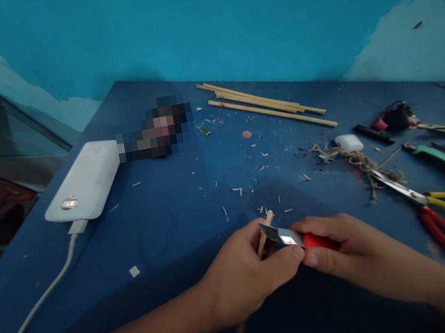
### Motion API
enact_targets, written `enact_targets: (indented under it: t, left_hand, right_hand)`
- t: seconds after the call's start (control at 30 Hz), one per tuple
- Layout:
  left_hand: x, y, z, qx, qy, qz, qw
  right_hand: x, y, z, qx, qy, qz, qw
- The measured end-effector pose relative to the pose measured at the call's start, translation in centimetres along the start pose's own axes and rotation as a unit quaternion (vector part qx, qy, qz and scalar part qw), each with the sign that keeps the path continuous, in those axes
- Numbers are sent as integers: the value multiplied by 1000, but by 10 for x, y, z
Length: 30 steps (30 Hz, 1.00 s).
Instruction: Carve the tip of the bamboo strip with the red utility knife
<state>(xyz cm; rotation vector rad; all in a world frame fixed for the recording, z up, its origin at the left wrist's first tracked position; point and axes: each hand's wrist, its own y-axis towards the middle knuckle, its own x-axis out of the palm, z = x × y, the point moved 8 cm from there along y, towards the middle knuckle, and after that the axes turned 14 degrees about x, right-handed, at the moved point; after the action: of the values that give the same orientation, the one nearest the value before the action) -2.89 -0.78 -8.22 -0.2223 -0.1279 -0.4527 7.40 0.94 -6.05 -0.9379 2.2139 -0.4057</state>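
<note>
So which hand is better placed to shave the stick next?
Probably the right hand: it grips the red-handled knife, its blade across the stick, while the left hand holds that stick.

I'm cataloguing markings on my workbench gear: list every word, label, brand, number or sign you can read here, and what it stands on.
No text is readable.
White power bank: a faint mark near its far end, too small and blurred to read; its shiny oval panel shows only glare.
Knife in the right hand: no legible lettering.
Pixelated patch: obscured, nothing readable.
</note>
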Motion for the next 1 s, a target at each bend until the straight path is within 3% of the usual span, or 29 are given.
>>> enact_targets:
  t: [0.6,1.0]
  left_hand:
    - [2,-1,0,13,-11,0,1000]
    - [-3,0,1,26,64,4,998]
  right_hand:
    - [0,1,4,6,3,-26,1000]
    - [-1,2,4,19,-23,-3,1000]
